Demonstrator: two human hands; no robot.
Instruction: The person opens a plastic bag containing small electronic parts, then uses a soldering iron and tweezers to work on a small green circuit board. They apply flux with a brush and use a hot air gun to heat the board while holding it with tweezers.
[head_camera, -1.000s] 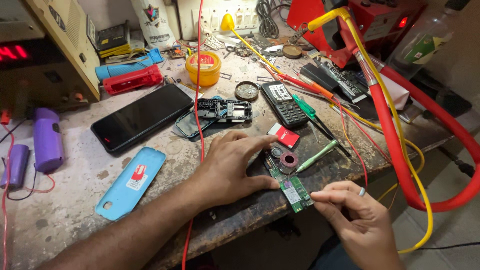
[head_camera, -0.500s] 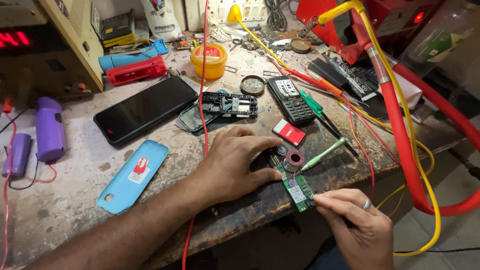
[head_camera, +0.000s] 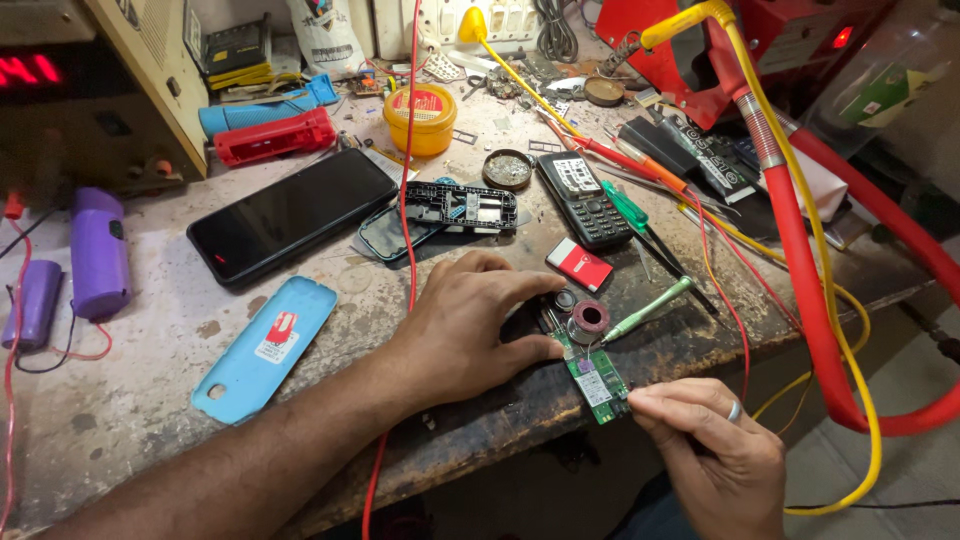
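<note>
A small green circuit board (head_camera: 592, 377) lies at the front edge of the worn workbench (head_camera: 150, 400). My left hand (head_camera: 470, 322) rests flat on the bench and presses the board's far end with thumb and fingers. Pinched fingers of my right hand (head_camera: 712, 445), which wears a ring, sit at the board's near end; whatever thin thing they grip is hidden. A small spool of solder wire (head_camera: 589, 318) and a green-handled screwdriver (head_camera: 650, 310) lie just beyond the board.
A black smartphone (head_camera: 290, 212), a light blue phone back cover (head_camera: 268, 345), an opened phone frame (head_camera: 462, 207), a keypad phone (head_camera: 584, 199) and a yellow tub (head_camera: 420, 118) lie on the bench. A thick red hose (head_camera: 808, 300) with a yellow cable curves down at right.
The view has shifted slightly. My right hand's pinched fingers have moved a little closer onto the board's near end; my left hand stays pressed on the board.
</note>
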